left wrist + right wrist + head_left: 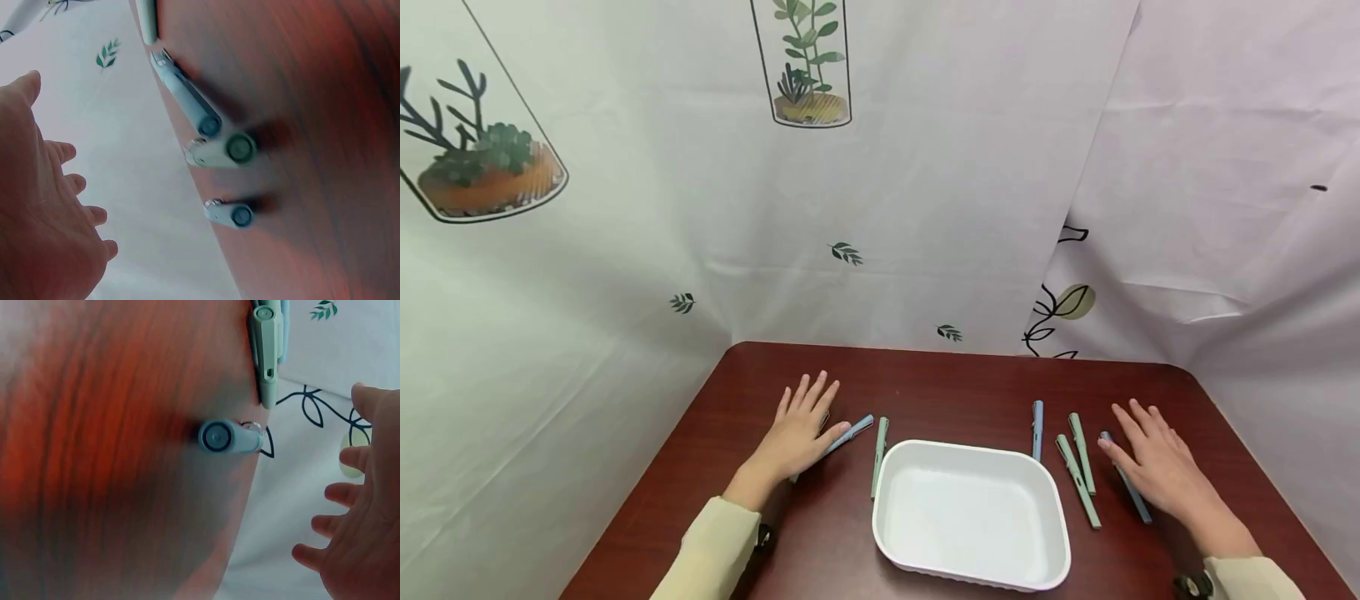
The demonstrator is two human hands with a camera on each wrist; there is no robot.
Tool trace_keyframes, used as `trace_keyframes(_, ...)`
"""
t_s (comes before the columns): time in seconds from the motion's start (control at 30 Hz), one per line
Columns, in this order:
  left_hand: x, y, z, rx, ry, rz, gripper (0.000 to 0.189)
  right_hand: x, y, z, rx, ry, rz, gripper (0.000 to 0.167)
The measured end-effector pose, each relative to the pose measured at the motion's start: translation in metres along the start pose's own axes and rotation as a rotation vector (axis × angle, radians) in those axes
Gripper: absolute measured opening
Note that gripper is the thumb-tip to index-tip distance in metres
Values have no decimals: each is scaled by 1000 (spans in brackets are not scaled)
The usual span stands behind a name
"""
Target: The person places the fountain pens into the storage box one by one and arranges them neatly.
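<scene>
My left hand (793, 440) is spread with straight fingers over pens on the left side. A light blue pen (853, 433) sticks out past its thumb, and a green pen is mostly covered by the hand. The left wrist view shows a blue pen (187, 97), a green pen (219, 152) and another blue pen (230, 214) below the palm. On the right, my right hand (1157, 462) is likewise spread, beside and partly over a grey-blue pen (1131, 487). That same pen (231, 437) lies apart from the fingers in the right wrist view. Neither hand grips anything.
A white rectangular tray (973, 517) stands between the hands. A green pen (880, 458) lies by its left side. To its right are a blue pen (1037, 429) and two green pens (1078, 482). Patterned cloth (925, 208) hangs behind the brown table (925, 392).
</scene>
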State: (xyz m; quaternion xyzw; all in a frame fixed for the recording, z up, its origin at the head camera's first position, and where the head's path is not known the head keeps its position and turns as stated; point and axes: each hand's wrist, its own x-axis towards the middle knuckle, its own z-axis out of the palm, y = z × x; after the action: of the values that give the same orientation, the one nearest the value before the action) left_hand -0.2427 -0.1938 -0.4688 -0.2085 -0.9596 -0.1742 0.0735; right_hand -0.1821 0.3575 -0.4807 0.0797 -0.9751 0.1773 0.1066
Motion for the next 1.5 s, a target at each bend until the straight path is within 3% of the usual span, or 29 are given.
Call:
trace_keyframes(0.3, -13, 20, 9, -20, 9, 51, 77, -5, -2, 6, -14, 12, -9, 67)
trace_keyframes(0.63, -27, 44, 14, -43, -43, 97, 78, -10, -3, 9, 0, -45, 24, 62)
trace_keyframes(0.87, -32, 59, 15, -9, -93, 136, 80, -12, 0, 12, -13, -67, 47, 61)
trace_keyframes(1.23, -40, 77, 21, -67, -128, 210, 80, -12, 5, 14, -30, -78, 34, 59)
trace_keyframes(1.5, -43, 87, 27, -24, -152, 263, 80, -8, 8, 11, -30, -117, 56, 60)
